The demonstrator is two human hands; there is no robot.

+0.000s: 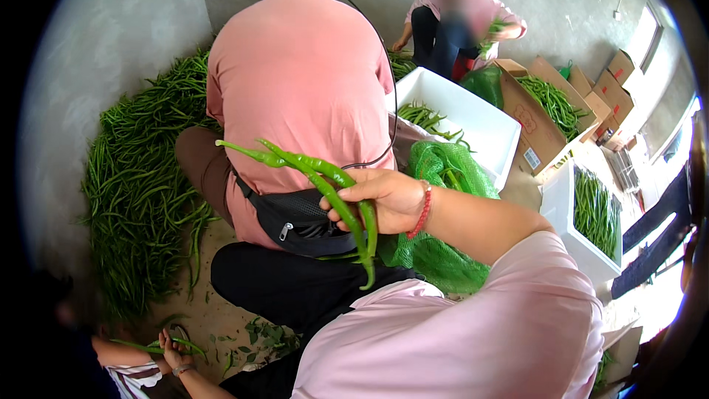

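Observation:
My right hand (380,198), a red beaded bracelet at its wrist, is closed around a few long green chili peppers (319,177). Their stem ends point up and left, and the tips hang below my fingers. I hold them in the air behind the back of a person in a pink shirt (303,74). Just beyond my wrist is a green mesh sack (447,170) with some peppers in it. I do not see my left hand. At the lower left, two bare forearms meet at a few peppers (136,346); they look like a co-worker's.
A big heap of green peppers (148,185) lies against the wall at left. White foam boxes (484,114) and a cardboard carton (532,122) with peppers stand at right. Another person (450,22) crouches at the back. Loose leaves (269,336) litter the floor.

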